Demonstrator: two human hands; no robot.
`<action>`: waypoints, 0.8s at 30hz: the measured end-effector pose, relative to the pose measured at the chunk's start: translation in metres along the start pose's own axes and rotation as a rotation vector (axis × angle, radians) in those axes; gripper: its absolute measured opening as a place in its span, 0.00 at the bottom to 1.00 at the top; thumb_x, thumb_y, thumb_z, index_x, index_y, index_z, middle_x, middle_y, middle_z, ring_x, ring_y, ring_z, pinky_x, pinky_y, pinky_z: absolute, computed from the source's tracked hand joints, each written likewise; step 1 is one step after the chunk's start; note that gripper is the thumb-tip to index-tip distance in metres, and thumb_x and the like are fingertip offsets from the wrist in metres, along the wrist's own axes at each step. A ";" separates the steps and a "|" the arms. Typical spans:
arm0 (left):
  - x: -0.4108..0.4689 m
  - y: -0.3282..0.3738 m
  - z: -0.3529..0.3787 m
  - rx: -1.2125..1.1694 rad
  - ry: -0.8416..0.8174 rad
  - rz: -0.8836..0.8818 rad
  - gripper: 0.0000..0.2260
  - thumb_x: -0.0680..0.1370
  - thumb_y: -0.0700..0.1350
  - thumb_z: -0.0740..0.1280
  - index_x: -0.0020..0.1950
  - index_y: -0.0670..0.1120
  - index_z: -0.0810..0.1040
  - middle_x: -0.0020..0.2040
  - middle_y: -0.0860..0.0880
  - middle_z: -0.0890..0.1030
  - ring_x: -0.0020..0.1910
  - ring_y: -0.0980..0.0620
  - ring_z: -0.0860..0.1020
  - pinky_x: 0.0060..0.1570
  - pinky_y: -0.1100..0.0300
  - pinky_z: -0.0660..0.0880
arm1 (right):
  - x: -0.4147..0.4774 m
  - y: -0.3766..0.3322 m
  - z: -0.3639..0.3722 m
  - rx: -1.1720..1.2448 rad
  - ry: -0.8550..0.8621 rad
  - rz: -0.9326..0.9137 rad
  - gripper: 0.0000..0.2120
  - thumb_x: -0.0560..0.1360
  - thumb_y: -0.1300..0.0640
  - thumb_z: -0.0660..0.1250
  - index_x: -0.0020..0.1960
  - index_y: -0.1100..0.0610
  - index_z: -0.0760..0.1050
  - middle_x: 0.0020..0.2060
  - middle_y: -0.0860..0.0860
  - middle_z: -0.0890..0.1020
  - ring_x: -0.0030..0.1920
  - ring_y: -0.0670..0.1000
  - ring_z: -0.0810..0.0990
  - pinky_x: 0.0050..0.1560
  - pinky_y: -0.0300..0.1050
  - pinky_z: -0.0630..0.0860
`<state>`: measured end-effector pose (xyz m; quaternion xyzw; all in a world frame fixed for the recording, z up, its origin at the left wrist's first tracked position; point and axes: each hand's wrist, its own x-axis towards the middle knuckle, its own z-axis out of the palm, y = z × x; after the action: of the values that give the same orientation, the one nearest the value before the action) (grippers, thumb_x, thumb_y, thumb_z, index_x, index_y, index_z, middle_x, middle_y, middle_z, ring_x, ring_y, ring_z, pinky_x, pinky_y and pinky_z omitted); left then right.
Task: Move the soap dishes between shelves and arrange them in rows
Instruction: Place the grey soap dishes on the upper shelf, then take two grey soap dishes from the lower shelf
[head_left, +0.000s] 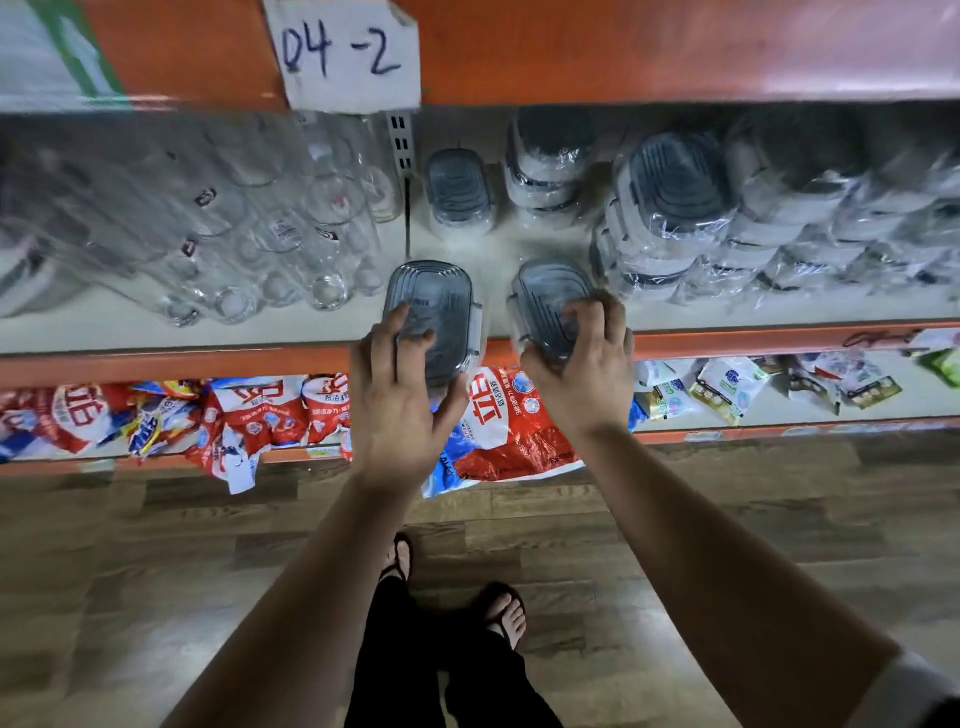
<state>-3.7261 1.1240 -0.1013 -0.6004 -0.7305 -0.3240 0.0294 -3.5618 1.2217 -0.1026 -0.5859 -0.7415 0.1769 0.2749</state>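
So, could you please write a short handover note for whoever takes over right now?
Hands: left hand grips one soap dish, right hand grips a second dish, both at the front edge of the middle shelf.
Done: a small stack and a taller stack stand at the back.
Left: place these two in line, then probably sort the wrapped pile on the right into rows.

My bare forearms reach from 5 and 7 o'clock toward 12, converging. My left hand (400, 400) clasps the left soap dish (434, 306), fingers on top, thumb at its near end. At its 3 o'clock, my right hand (584, 374) grips the right soap dish (545, 299), fingers curled over it.
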 end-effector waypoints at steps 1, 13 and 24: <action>-0.005 0.005 -0.012 0.006 -0.007 -0.005 0.21 0.79 0.55 0.63 0.59 0.37 0.75 0.67 0.35 0.72 0.60 0.35 0.73 0.61 0.47 0.68 | -0.007 -0.006 -0.009 -0.003 0.004 -0.009 0.25 0.70 0.42 0.66 0.59 0.59 0.72 0.62 0.59 0.72 0.57 0.63 0.74 0.46 0.54 0.75; -0.040 0.022 -0.156 -0.027 0.103 0.025 0.19 0.77 0.51 0.66 0.61 0.39 0.73 0.67 0.37 0.73 0.64 0.35 0.72 0.65 0.49 0.65 | -0.072 -0.107 -0.092 0.163 -0.031 -0.140 0.30 0.68 0.43 0.65 0.64 0.60 0.73 0.68 0.63 0.69 0.67 0.61 0.68 0.63 0.57 0.70; -0.049 -0.066 -0.282 0.028 0.215 0.130 0.18 0.77 0.50 0.67 0.62 0.44 0.69 0.68 0.37 0.72 0.66 0.33 0.72 0.69 0.49 0.63 | -0.122 -0.241 -0.078 0.314 0.152 -0.241 0.28 0.68 0.46 0.68 0.63 0.58 0.70 0.62 0.58 0.72 0.64 0.58 0.70 0.61 0.52 0.71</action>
<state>-3.8692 0.9335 0.0711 -0.6079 -0.6872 -0.3737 0.1365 -3.6803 1.0382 0.0754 -0.4547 -0.7467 0.2112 0.4372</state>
